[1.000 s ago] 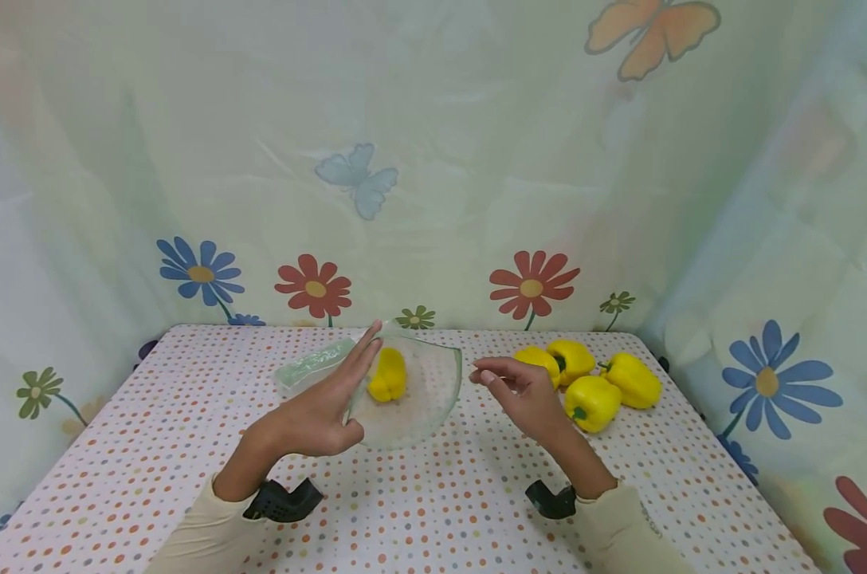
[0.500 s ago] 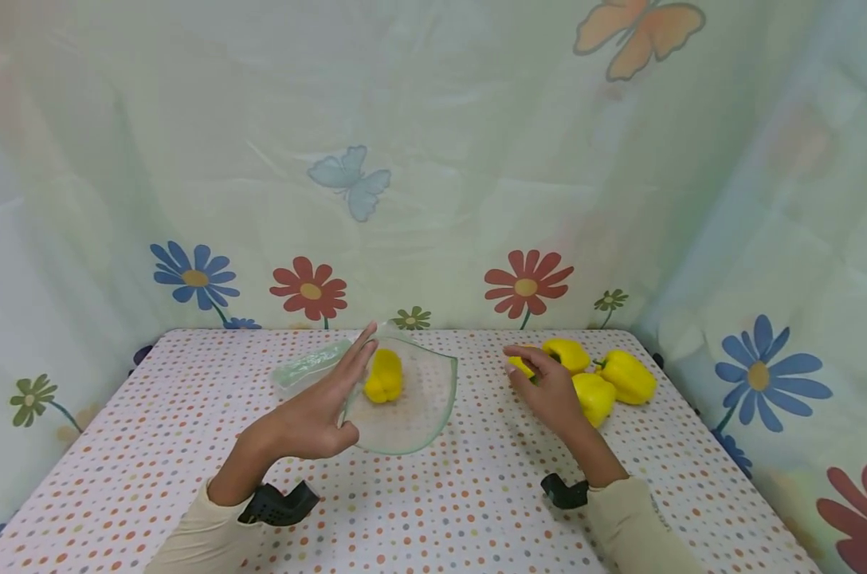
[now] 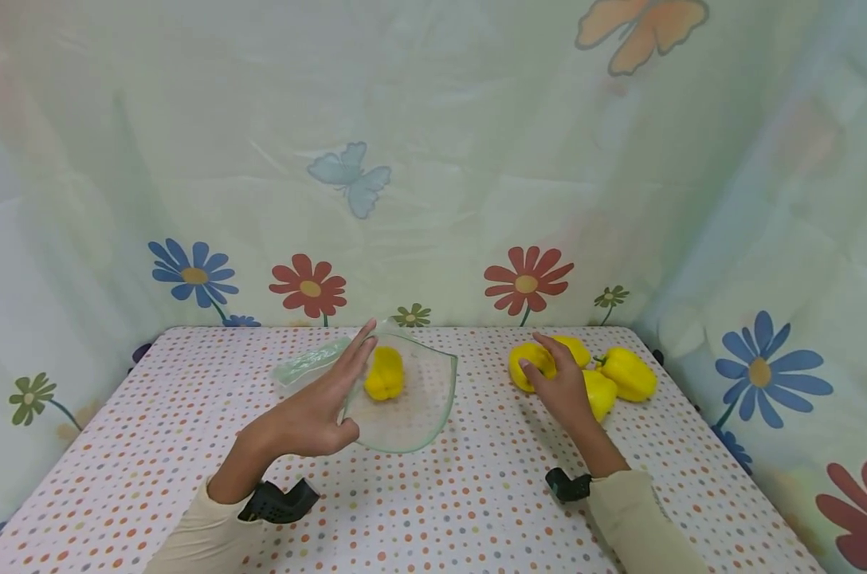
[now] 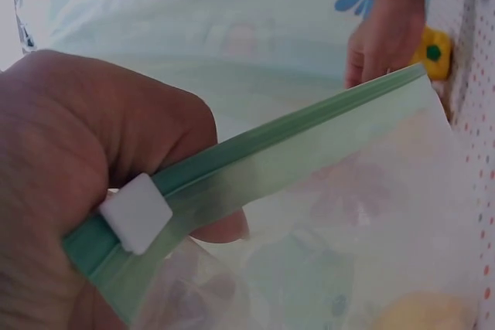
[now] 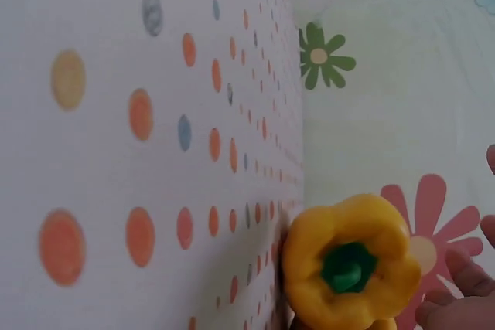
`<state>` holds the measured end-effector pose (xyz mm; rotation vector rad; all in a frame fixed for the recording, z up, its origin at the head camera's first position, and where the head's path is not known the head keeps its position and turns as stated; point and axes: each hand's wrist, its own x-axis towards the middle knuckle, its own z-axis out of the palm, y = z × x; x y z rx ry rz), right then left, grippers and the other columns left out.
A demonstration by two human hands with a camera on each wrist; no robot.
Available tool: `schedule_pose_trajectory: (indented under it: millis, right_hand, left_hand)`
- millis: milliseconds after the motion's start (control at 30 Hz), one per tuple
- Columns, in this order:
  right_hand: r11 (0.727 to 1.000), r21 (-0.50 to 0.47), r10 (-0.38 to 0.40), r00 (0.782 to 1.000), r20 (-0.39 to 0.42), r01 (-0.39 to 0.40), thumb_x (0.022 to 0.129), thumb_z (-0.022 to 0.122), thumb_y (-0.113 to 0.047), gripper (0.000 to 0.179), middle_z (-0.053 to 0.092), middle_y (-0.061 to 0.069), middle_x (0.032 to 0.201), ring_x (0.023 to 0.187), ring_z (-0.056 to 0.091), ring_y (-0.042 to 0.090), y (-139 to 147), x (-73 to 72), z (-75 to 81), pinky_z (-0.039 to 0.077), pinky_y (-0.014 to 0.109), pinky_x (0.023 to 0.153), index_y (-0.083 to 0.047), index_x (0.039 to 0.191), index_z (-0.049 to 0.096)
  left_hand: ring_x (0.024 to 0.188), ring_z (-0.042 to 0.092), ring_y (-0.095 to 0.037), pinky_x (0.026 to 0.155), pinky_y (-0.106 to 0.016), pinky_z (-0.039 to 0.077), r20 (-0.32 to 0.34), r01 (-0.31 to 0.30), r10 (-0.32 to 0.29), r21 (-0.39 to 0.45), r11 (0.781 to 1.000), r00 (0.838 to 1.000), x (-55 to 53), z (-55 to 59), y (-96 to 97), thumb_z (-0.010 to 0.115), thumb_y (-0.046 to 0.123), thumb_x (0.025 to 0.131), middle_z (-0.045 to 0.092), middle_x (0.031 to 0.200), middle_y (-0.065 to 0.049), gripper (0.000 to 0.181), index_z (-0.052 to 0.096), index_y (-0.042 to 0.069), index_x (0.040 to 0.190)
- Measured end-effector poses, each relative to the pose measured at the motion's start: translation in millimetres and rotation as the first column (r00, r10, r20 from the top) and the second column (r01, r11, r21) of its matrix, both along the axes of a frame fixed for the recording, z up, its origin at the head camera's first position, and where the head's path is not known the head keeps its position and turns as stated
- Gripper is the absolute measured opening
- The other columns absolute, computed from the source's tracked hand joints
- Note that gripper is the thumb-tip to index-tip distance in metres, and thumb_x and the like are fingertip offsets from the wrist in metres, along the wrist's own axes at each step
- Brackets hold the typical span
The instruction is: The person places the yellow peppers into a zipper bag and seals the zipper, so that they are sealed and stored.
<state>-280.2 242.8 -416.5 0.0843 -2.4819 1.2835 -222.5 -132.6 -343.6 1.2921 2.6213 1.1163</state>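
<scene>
My left hand [image 3: 307,418] grips the mouth edge of a clear zip bag [image 3: 415,422], its fingers extended along the side. In the left wrist view the green zip strip [image 4: 302,125] with a white slider [image 4: 137,214] runs past the thumb and fingers. One yellow bell pepper [image 3: 385,373] shows inside the bag. My right hand [image 3: 564,391] hovers with parted fingers beside the nearest loose yellow bell pepper [image 3: 523,367]; it holds nothing. In the right wrist view that pepper's green stem [image 5: 348,268] faces the camera, with fingertips [image 5: 468,272] to its right.
Behind the near pepper are more yellow bell peppers: one at the back [image 3: 572,349], one in front [image 3: 600,395] partly behind the hand, one at the right [image 3: 627,375]. A greenish plastic pack [image 3: 307,365] lies left of the bag on the dotted tablecloth [image 3: 419,518].
My right hand has moved right and away from the bag to the pepper group, its fingers spreading over the nearest pepper. The left hand and the bag have stayed nearly still.
</scene>
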Motion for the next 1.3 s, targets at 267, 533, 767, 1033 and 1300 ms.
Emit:
schedule_pose_trajectory:
  millis: [267,533,767,1033,1300]
  right_hand:
    - [0.998,0.056,0.011,0.992,0.126,-0.018,0.096,0.059,-0.016,0.064,0.023,0.023,0.154,0.140,0.024,0.039,-1.0,-6.0,-2.5,0.022,0.054,0.111,-0.003,0.151,0.029]
    - [0.993,0.110,-0.069,0.986,0.154,0.052,0.096,0.057,-0.015,0.060,0.027,0.023,0.152,0.139,0.026,0.039,-2.9,-11.6,-5.5,0.023,0.052,0.112,0.002,0.148,0.033]
    - [0.980,0.192,-0.077,0.984,0.162,0.045,0.097,0.057,-0.014,0.059,0.027,0.026,0.152,0.140,0.023,0.041,-2.0,-18.4,-5.7,0.023,0.053,0.111,0.005,0.147,0.034]
    - [0.933,0.360,-0.053,0.988,0.148,-0.004,0.091,0.065,-0.012,0.068,0.022,0.028,0.152,0.137,0.021,0.047,-3.8,-25.6,-11.7,0.023,0.059,0.109,0.004,0.148,0.033]
    - [0.931,0.364,-0.076,0.985,0.154,0.015,0.091,0.066,-0.013,0.067,0.027,0.028,0.150,0.135,0.027,0.045,-5.5,-25.2,-10.2,0.026,0.058,0.108,0.002,0.148,0.035]
  left_hand:
    - [0.147,0.000,-0.018,0.107,-0.048,0.034,-0.026,-0.018,0.017,-0.010,1.000,1.000,0.4,1.8,-1.4,0.051,-0.004,0.074,-0.019,0.160,0.006,0.101,-0.005,0.010,0.156]
    - [0.147,0.002,-0.018,0.108,-0.049,0.032,-0.018,-0.014,0.014,0.002,1.000,1.000,0.5,1.3,0.4,0.051,-0.004,0.074,-0.019,0.160,0.007,0.100,-0.004,0.007,0.156]
    - [0.146,0.016,-0.023,0.106,-0.049,0.036,0.002,-0.009,0.009,0.013,1.000,1.000,1.5,1.5,-0.6,0.051,-0.004,0.074,-0.018,0.161,0.003,0.099,-0.004,0.007,0.156]
    - [0.147,0.011,-0.023,0.107,-0.050,0.034,0.002,-0.010,0.010,0.016,1.000,1.000,0.1,2.3,-3.7,0.051,-0.004,0.074,-0.019,0.161,0.004,0.099,-0.004,0.005,0.155]
    - [0.147,0.009,-0.022,0.107,-0.050,0.033,-0.009,-0.014,0.014,0.003,1.000,1.000,-0.2,3.2,-3.4,0.051,-0.003,0.075,-0.018,0.161,0.005,0.097,-0.003,0.003,0.155]
